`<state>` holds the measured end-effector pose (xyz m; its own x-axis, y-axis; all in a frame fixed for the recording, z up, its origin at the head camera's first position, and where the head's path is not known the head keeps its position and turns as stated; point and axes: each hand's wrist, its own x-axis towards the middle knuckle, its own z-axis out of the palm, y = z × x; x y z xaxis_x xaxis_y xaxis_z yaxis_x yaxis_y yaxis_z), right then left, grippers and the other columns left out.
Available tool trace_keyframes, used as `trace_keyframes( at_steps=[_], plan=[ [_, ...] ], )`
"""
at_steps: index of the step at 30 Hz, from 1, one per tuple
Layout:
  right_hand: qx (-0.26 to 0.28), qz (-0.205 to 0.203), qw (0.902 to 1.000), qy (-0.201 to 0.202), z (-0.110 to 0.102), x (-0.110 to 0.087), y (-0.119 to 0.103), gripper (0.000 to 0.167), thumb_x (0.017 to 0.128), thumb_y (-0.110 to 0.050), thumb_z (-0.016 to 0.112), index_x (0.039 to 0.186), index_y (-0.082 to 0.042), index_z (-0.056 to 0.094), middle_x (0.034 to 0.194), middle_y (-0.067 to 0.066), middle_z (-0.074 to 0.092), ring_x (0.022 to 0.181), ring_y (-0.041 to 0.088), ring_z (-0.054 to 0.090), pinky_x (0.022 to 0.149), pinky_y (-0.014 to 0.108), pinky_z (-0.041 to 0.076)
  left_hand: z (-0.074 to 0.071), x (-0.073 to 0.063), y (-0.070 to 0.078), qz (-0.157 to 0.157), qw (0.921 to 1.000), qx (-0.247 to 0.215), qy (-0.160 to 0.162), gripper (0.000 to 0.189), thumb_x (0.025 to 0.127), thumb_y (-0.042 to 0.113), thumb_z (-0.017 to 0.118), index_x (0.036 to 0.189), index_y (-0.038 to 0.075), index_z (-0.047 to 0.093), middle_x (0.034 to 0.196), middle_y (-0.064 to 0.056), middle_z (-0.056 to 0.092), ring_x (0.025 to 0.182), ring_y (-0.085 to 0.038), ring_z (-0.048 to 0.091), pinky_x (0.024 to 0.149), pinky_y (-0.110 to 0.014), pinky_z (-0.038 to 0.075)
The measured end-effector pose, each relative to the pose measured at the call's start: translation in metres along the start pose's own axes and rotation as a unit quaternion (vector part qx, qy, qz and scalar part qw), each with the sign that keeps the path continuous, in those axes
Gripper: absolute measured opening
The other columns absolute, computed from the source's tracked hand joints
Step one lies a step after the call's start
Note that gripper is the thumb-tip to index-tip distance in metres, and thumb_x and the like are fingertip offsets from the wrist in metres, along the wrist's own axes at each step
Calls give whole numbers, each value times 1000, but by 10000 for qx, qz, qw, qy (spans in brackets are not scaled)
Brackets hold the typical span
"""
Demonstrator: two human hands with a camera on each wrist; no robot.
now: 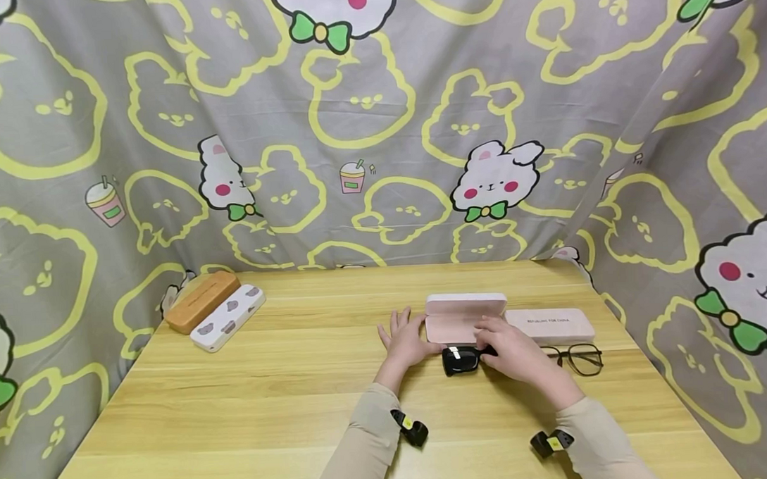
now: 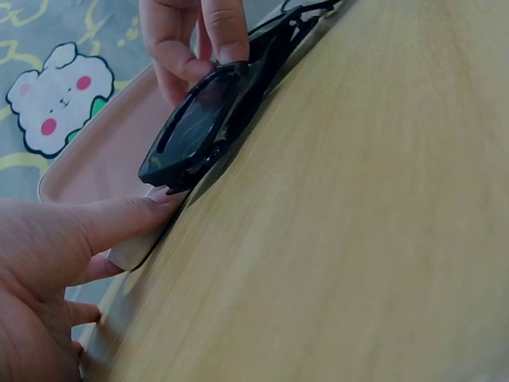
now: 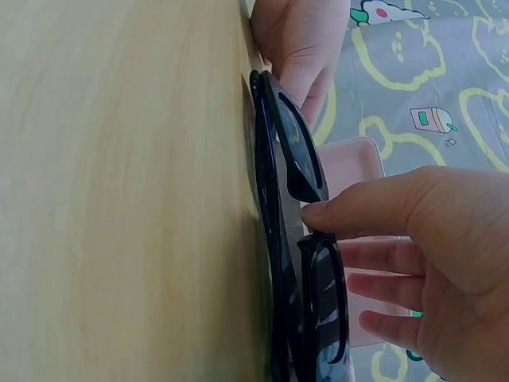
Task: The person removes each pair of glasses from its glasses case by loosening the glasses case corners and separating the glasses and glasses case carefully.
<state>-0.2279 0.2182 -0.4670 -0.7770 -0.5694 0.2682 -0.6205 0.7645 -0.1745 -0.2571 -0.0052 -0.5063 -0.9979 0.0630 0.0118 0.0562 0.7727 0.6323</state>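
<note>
Black sunglasses (image 1: 462,361) with their temples folded lie low in front of an open glasses case (image 1: 446,330) with a pink lining and a raised lid. My right hand (image 1: 510,348) pinches the sunglasses at the bridge; in the right wrist view the thumb (image 3: 350,208) presses there from the near side, the other fingers beyond the frame. At the case's left end, my left hand (image 1: 407,343) has its fingers spread on the table, the thumb (image 2: 127,219) laid straight against the case's front corner. One lens (image 2: 203,119) faces the left wrist camera.
A pale closed case with lettering (image 1: 551,322) stands right of the open one. Before it lie thin-framed eyeglasses (image 1: 584,359). At the far left of the table (image 1: 238,428) sit a brown case (image 1: 203,302) and a white bear-patterned case (image 1: 228,319). A patterned curtain (image 1: 379,127) hangs behind.
</note>
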Motion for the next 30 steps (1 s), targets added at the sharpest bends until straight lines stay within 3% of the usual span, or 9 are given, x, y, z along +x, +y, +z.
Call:
trace_keyframes(
  at_steps=[6, 30],
  plan=[
    [-5, -47, 9999, 114, 0, 0, 0, 20, 72, -7, 79, 74, -14, 61, 120, 22, 66, 121, 44, 56, 102, 58, 45, 1, 2, -1, -46, 10000, -6, -58, 76, 71, 43, 84, 138, 21, 55, 159, -11, 31, 151, -39, 11, 115, -69, -6],
    [-57, -46, 9999, -77, -3, -1, 2, 18, 73, -8, 80, 77, -12, 64, 121, 23, 65, 122, 46, 55, 103, 58, 44, 1, 2, 0, -65, 9999, -29, -78, 76, 71, 42, 84, 138, 22, 55, 159, -11, 31, 151, -38, 10, 115, -70, -6]
  ],
)
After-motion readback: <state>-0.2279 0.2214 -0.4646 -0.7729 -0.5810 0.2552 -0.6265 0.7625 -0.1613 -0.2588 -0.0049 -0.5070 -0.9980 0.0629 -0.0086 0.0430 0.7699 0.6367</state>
